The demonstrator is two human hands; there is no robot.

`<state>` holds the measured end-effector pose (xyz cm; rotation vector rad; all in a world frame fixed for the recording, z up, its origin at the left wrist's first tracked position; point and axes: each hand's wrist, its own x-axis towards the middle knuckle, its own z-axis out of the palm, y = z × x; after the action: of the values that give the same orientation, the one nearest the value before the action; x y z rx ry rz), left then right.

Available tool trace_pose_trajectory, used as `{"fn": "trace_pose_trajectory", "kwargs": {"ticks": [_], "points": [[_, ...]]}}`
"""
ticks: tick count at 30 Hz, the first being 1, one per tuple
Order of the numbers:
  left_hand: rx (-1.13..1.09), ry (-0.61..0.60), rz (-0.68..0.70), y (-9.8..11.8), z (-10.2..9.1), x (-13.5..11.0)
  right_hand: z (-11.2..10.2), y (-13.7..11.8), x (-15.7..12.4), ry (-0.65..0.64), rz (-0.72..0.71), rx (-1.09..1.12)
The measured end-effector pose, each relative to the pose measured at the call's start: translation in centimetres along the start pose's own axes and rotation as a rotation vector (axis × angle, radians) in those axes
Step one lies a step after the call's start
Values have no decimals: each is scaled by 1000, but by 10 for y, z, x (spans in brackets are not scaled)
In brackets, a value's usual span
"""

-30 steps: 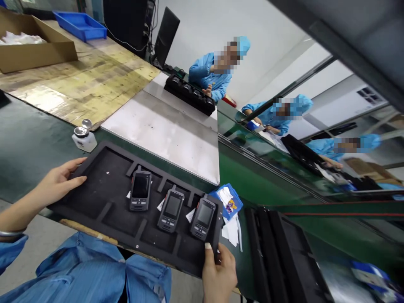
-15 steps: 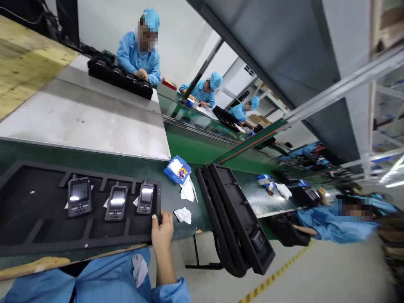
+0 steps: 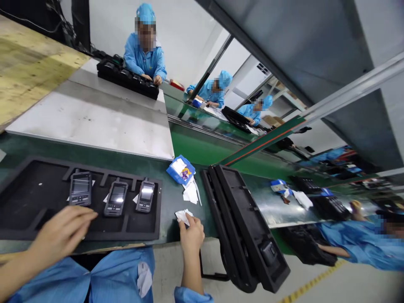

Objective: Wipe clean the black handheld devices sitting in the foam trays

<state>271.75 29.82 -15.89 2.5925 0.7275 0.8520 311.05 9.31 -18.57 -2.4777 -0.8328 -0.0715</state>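
Note:
My right hand [image 3: 192,235] pinches a crumpled white tissue [image 3: 182,214] on the green bench, right of the black tray. My left hand [image 3: 65,227] is over the near side of that black foam tray [image 3: 143,235], fingers stretched out and nothing visible in them. Three handheld radios with screens lie face up in the tray: a left one [image 3: 80,189] just beyond my left fingertips, a middle one [image 3: 116,198] and a right one [image 3: 145,195]. Small white slips stick out from under them.
A blue tissue pack [image 3: 181,169] lies beyond my right hand. Stacked black trays [image 3: 243,210] stand to the right, jutting over the bench edge. A white board [image 3: 126,126] covers the far bench. Several co-workers in blue sit across and to the right.
My right hand has left the tray's right edge and moved right onto the crumpled tissue. My left hand has come into view over the tray. The view has shifted slightly.

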Motion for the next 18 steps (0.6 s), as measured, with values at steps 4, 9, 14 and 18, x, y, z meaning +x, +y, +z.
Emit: {"fn": "trace_pose_trajectory", "kwargs": {"ticks": [4, 9, 14, 18], "points": [[-84, -143, 196, 61, 34, 22, 8, -8, 3, 2, -83, -5], [-25, -214, 275, 80, 52, 22, 4, -3, 5, 20, -167, 90], [51, -314, 281, 79, 68, 35, -10, -17, 7, 41, -249, 283], [131, -439, 215, 84, 84, 45, -5, -64, 13, -15, -396, 405]]}}
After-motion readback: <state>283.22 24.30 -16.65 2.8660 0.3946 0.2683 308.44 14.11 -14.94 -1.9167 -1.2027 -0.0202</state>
